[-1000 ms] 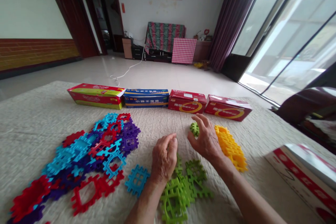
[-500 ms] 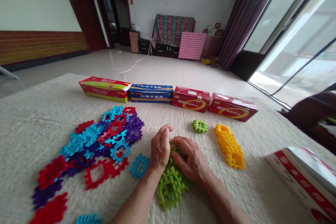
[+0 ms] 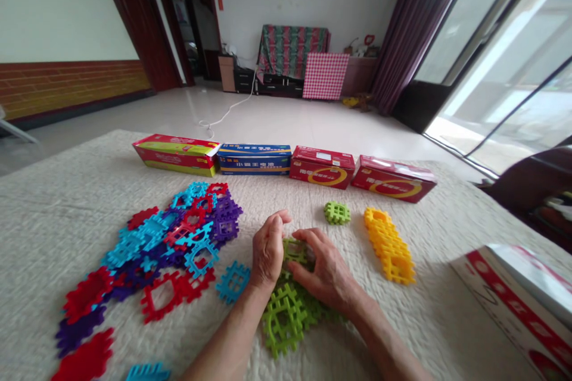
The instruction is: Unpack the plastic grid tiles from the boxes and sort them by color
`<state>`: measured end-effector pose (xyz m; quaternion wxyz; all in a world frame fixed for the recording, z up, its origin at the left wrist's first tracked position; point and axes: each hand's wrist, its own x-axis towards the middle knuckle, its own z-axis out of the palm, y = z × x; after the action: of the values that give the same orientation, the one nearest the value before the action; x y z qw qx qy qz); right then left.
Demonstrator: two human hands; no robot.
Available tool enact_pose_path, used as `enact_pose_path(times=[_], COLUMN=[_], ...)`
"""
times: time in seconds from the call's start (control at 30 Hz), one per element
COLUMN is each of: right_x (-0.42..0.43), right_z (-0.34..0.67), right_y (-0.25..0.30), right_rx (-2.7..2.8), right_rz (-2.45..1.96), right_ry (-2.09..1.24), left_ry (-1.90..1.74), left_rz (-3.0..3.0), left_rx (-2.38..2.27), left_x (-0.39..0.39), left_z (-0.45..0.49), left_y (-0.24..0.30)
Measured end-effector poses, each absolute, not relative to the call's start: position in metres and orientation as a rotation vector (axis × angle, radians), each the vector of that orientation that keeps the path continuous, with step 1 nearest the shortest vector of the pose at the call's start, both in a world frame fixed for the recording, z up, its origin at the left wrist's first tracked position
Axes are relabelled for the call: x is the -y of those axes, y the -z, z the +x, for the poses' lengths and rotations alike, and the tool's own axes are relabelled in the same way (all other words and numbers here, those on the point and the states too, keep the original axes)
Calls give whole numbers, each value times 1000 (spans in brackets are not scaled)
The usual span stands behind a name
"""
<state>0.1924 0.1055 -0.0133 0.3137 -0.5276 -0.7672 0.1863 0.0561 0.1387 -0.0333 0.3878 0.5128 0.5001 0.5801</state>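
Near the middle, my left hand (image 3: 269,253) stands on its edge, fingers slightly curled and thumb raised, beside a green interlocking plastic piece (image 3: 295,248). It looks open, its palm toward that piece. My right hand (image 3: 324,265) reaches over the same piece, with thumb and forefinger at its near and far sides. Its other fingers hide part of what lies beneath. Below the hands, more green pieces (image 3: 285,321) lie overlapping, partly covered by my right wrist. A single blue piece (image 3: 233,281) lies left of my left wrist.
Red, blue and purple pieces (image 3: 152,238) are heaped on the left. Beyond my hands sits a small green stack (image 3: 336,212), with a yellow row (image 3: 389,245) to its right. Several boxes (image 3: 254,159) line the far side of the quilted cover. A white-and-red box (image 3: 513,297) stands at right.
My right hand has raised its fingers a little, so more of the green piece between the hands shows. The view has shifted slightly; the heaps and boxes stay put.
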Motion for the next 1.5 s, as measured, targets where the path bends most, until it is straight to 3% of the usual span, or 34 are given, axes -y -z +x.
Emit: enact_pose_path(times=[0.37,0.73,1.03,1.5], right_x=[-119,-119,-125,-130], right_z=[248,251,261,263], right_y=[27,22,23,32], right_rx=[1994,2060,1878,1955], right_rz=[-1596,-1581,-1570,-1533], right_ry=[-252,-247,87,182], left_ry=[-1433,-1400,-1385,-1384], left_rz=[1310,1318,1323,1329], left_rx=[-1241,-1254,-1279,-1267], left_x=[-142,-141,-138,-140], left_z=[56,56,57,57], left_y=[40,38,31,36])
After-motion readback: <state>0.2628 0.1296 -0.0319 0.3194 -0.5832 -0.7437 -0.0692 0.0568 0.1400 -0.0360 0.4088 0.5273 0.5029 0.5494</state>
